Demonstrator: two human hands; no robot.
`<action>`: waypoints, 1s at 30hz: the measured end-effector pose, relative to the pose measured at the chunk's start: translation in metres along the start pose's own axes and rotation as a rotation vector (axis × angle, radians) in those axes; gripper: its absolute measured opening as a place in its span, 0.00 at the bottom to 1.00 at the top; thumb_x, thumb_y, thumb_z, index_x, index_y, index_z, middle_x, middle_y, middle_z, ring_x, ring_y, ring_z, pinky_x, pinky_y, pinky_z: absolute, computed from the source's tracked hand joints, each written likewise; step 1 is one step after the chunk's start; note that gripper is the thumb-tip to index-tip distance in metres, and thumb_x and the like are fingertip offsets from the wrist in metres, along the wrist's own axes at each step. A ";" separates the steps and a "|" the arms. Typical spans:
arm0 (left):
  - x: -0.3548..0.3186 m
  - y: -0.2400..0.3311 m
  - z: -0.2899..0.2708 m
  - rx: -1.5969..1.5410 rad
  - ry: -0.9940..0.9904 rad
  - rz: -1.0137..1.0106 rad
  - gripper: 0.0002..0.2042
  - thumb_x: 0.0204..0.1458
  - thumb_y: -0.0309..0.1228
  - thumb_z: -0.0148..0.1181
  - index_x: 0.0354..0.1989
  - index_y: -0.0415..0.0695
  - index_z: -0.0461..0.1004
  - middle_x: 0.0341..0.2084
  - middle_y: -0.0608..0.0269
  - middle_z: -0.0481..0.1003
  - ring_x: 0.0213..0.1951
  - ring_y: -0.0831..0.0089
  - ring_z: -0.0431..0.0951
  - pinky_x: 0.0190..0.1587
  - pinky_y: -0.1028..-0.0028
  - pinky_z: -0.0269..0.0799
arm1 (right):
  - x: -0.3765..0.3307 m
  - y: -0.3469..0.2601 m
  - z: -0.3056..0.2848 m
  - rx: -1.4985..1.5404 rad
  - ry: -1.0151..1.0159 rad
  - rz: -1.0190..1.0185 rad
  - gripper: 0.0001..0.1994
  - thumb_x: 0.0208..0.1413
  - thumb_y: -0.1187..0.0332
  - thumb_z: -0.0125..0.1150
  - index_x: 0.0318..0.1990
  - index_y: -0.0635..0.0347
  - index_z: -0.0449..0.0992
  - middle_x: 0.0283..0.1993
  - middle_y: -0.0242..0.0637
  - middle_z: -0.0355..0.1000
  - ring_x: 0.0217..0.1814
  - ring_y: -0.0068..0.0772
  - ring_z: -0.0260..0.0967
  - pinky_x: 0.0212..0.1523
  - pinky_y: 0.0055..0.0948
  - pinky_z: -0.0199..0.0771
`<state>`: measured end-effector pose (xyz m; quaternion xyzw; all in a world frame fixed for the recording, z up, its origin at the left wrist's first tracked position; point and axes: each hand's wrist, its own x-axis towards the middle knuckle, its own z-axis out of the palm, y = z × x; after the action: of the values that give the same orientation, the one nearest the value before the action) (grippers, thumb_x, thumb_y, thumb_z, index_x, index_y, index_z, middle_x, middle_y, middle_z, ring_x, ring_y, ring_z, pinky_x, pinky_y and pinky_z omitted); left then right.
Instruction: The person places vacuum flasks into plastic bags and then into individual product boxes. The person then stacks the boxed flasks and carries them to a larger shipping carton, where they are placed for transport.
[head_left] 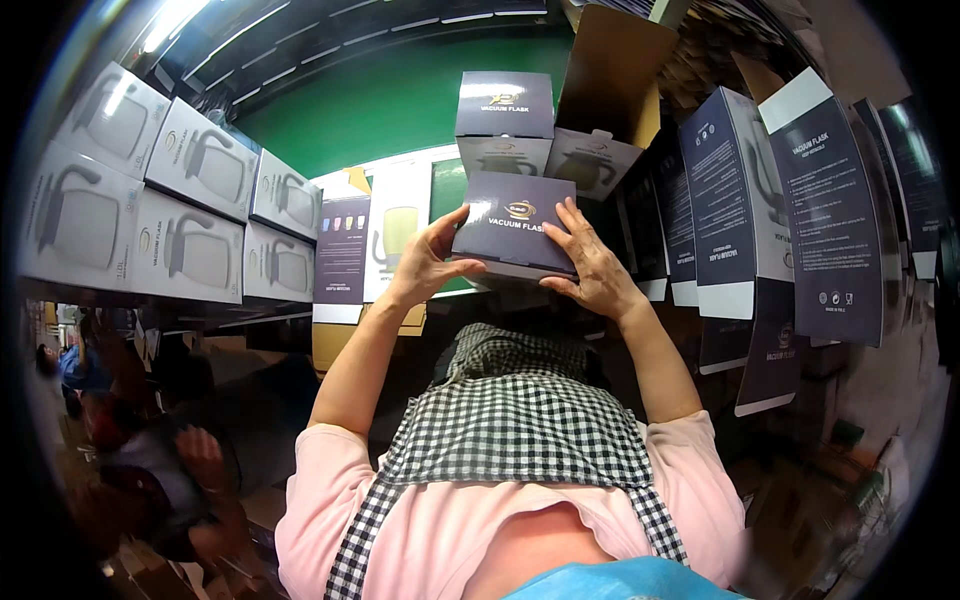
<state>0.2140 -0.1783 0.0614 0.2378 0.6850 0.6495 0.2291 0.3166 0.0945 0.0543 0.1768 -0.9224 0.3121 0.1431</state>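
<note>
While both arms are raised in front of the person, the scene reads as follows.

Left hand: the left hand [425, 262] grips the left side of a dark navy box [515, 227], with the thumb along the lower edge and the fingers bent over the top left corner.

Right hand: the right hand [592, 268] holds the right side of the same box, its fingers spread flat over the printed face.

Box position: the dark navy box is lifted between the two hands, closed, its printed face turned to the camera. It is just below a second navy box [505, 118], which stands higher on the stack; whether the two touch, I cannot tell.

Around it: an open brown carton flap [615, 75] rises to the right of the second box. White boxes with a jug picture [160, 195] fill the shelf on the left, and tall navy cartons [790, 200] hang on the right.

Clothing: a checked apron [510, 420] over a pink shirt covers the lower middle.

Other people: blurred figures [150, 440] sit low at the left.

Progress, as I judge it: one box stands in place above, and the held box is not set down yet; both hands must let go of it after it rests.
</note>
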 end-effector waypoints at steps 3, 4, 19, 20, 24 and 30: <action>0.002 0.005 -0.003 0.253 0.021 0.038 0.23 0.45 0.26 0.73 0.53 0.44 0.78 0.54 0.56 0.72 0.47 0.72 0.78 0.46 0.73 0.79 | 0.002 0.001 -0.002 -0.154 0.025 -0.029 0.29 0.54 0.49 0.63 0.62 0.50 0.70 0.67 0.54 0.60 0.73 0.56 0.53 0.69 0.50 0.58; 0.003 0.004 -0.004 0.436 0.048 0.120 0.22 0.45 0.26 0.73 0.52 0.48 0.79 0.53 0.57 0.72 0.45 0.70 0.78 0.46 0.73 0.79 | 0.004 -0.002 0.000 -0.192 0.050 -0.027 0.29 0.54 0.49 0.63 0.61 0.50 0.71 0.66 0.54 0.62 0.72 0.56 0.55 0.69 0.50 0.59; -0.017 -0.023 0.015 0.622 0.240 0.218 0.24 0.44 0.34 0.73 0.53 0.50 0.79 0.38 0.59 0.69 0.45 0.66 0.76 0.46 0.70 0.75 | -0.003 -0.009 0.018 -0.093 -0.013 0.065 0.33 0.52 0.46 0.59 0.64 0.50 0.69 0.72 0.52 0.53 0.78 0.56 0.41 0.71 0.48 0.56; -0.018 -0.028 0.014 0.668 0.248 0.262 0.24 0.44 0.34 0.73 0.53 0.50 0.79 0.39 0.59 0.69 0.44 0.66 0.76 0.46 0.69 0.76 | -0.004 -0.011 0.018 -0.096 -0.024 0.074 0.33 0.52 0.46 0.58 0.64 0.50 0.69 0.73 0.51 0.52 0.78 0.55 0.40 0.71 0.47 0.55; -0.021 -0.036 0.014 0.876 0.221 0.461 0.32 0.42 0.34 0.75 0.59 0.50 0.73 0.54 0.50 0.68 0.51 0.56 0.76 0.50 0.65 0.78 | -0.003 -0.016 0.017 -0.207 -0.093 0.063 0.38 0.52 0.44 0.60 0.68 0.53 0.63 0.75 0.52 0.48 0.79 0.55 0.35 0.73 0.52 0.50; -0.023 -0.045 0.016 0.881 0.202 0.442 0.36 0.42 0.38 0.75 0.62 0.45 0.69 0.66 0.43 0.59 0.57 0.49 0.73 0.54 0.62 0.76 | -0.005 -0.027 0.036 -0.390 -0.133 0.090 0.49 0.48 0.44 0.66 0.72 0.61 0.51 0.77 0.52 0.40 0.81 0.52 0.29 0.72 0.67 0.36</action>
<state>0.2407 -0.1817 0.0157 0.3873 0.8460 0.3514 -0.1037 0.3269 0.0530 0.0387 0.1245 -0.9797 0.1215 0.0996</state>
